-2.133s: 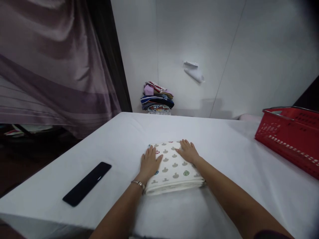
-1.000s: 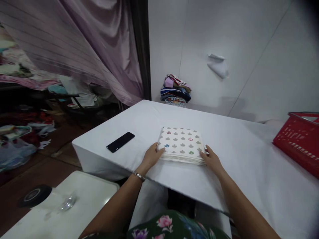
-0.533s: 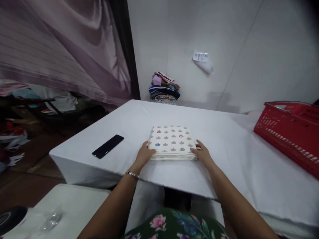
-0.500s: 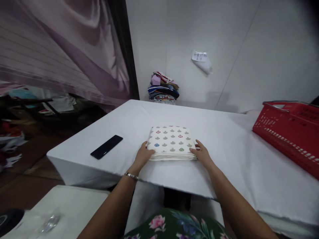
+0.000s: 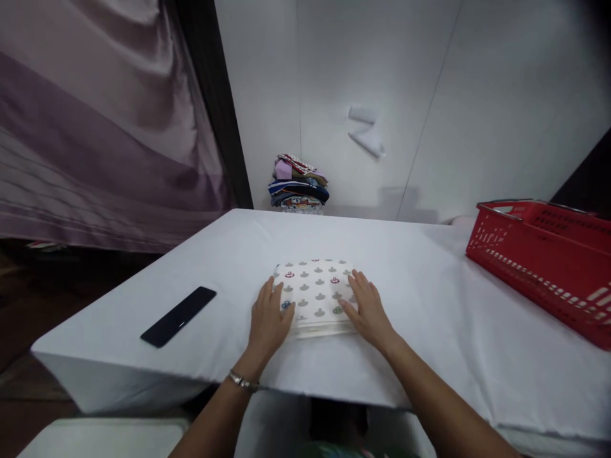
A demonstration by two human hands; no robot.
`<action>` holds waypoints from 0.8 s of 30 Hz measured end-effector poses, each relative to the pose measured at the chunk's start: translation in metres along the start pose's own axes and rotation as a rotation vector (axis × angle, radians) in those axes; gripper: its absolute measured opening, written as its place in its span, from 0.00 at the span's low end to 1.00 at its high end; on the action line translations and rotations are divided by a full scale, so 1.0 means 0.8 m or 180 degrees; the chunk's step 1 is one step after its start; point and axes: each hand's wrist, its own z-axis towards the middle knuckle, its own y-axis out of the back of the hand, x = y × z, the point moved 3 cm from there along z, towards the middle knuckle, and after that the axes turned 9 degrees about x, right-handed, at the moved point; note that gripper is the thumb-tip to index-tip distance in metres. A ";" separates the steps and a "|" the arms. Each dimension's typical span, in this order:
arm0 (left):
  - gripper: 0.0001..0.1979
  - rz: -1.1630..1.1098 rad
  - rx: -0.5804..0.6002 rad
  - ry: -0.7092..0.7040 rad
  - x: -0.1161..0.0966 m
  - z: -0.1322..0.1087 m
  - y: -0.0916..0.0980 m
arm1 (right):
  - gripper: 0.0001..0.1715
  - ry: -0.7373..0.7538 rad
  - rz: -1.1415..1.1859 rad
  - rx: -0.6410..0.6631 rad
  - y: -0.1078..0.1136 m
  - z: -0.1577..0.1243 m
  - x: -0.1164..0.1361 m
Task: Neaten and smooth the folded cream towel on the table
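A folded white cloth (image 5: 317, 294) with grey, red, blue and green motifs lies flat on the white-covered table (image 5: 405, 273). My left hand (image 5: 270, 318) rests along its left edge, fingers stretched forward and thumb on the top face. On the opposite side, my right hand (image 5: 367, 310) lies over the right edge with its fingers apart. Both hands touch the cloth from above without gripping it. The layers of the fold show at its near edge.
A black phone (image 5: 179, 316) lies to the left on the table. At right stands a red plastic basket (image 5: 539, 267). Several folded garments are stacked (image 5: 298, 184) by the back wall. A mauve curtain (image 5: 105, 127) hangs at the left, above a white stool (image 5: 105, 439).
My hands have shifted from holding the cloth's near corners to lying on its two sides, fingers extended. The view has tilted and shifted, so the cloth appears lower and further left.
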 end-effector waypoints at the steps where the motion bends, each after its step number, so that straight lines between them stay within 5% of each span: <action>1: 0.28 0.0077 0.0106 -0.0106 -0.003 0.004 -0.004 | 0.35 0.0083 -0.0141 0.0188 -0.003 0.003 0.007; 6: 0.30 0.0215 0.0876 -0.0169 0.005 0.009 -0.039 | 0.38 -0.0001 -0.0313 0.1170 -0.035 0.005 0.001; 9: 0.31 0.0187 0.0934 -0.0130 0.012 0.008 -0.041 | 0.37 0.0003 -0.0283 0.1203 -0.038 0.002 -0.004; 14: 0.33 -0.0062 0.1555 0.0046 0.001 0.031 -0.011 | 0.36 -0.0047 -0.0193 0.1093 -0.021 0.026 0.010; 17: 0.32 0.0034 0.1151 0.0044 -0.011 0.062 0.004 | 0.37 -0.0038 -0.0150 0.0959 -0.016 0.065 0.020; 20: 0.31 0.0302 0.0634 -0.0105 -0.012 0.085 -0.006 | 0.39 -0.0112 -0.0295 0.0843 -0.025 0.102 0.015; 24: 0.32 0.0230 0.0871 -0.0141 0.005 0.092 -0.042 | 0.40 -0.0488 -0.0479 0.0954 -0.053 0.121 -0.012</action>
